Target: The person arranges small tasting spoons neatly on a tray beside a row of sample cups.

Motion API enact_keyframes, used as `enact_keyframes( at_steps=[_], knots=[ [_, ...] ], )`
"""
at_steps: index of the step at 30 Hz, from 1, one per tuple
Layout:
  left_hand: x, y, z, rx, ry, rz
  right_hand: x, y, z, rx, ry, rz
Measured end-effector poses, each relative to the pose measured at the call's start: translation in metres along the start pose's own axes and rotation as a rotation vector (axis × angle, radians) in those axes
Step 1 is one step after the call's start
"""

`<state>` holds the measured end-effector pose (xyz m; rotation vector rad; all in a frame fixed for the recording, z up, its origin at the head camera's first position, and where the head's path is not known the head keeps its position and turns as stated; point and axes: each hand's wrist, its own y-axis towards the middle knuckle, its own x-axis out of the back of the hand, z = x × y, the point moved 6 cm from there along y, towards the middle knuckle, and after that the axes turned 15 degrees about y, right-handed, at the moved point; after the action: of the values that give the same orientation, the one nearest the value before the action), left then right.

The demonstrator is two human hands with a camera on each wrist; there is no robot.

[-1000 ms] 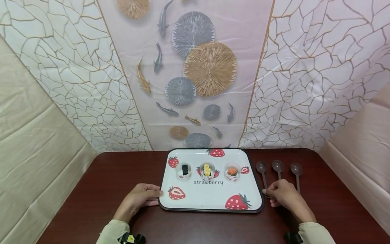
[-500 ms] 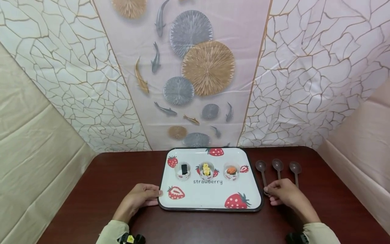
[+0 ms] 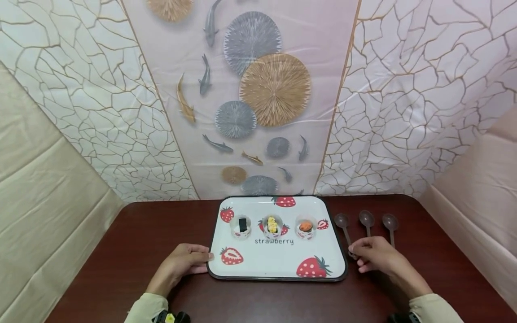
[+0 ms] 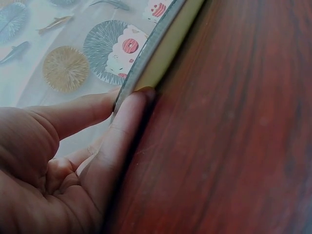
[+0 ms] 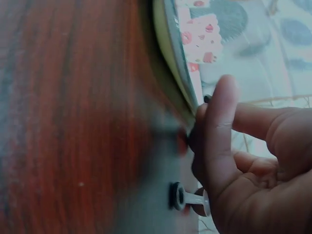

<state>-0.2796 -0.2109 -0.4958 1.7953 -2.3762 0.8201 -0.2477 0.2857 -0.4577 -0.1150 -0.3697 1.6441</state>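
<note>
My left hand [image 3: 181, 262] pinches the left rim of a white tray [image 3: 270, 262] with strawberry prints, thumb on its edge. In the left wrist view the fingers [image 4: 127, 117] lie against the tray's side. My right hand [image 3: 375, 255] pinches the handle end of the leftmost spoon [image 3: 341, 220], a brown one lying just right of the tray. Its handle tip is mostly hidden by the fingers in the right wrist view. Two more brown spoons, a middle one [image 3: 366, 218] and a right one [image 3: 390, 222], lie beside it, their handles partly behind the right hand.
Three small clear cups stand in a row on the tray: one with a black-wrapped piece [image 3: 243, 224], one with a yellow-topped piece [image 3: 272, 225], one with an orange-topped piece [image 3: 305, 226]. A patterned cloth [image 3: 274, 89] rises behind the dark red table [image 3: 133, 255].
The leftmost spoon's bowl has shifted slightly left, towards the tray, with the right hand still pinching its handle. The left hand stays at the tray's rim. The head view has shifted a little.
</note>
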Motion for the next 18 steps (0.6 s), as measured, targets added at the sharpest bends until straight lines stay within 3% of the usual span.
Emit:
enact_keyframes(
  at_steps=[8,18],
  knots=[
    [0.0017,0.0008,0.0001,-0.005,0.008,0.003,-0.0026,0.0005,-0.0083,-0.004,0.023,-0.077],
    [0.0026,0.0035,0.002,-0.013,0.0,0.008,-0.0066,-0.0045,-0.0044,0.036,0.03,-0.077]
  ],
)
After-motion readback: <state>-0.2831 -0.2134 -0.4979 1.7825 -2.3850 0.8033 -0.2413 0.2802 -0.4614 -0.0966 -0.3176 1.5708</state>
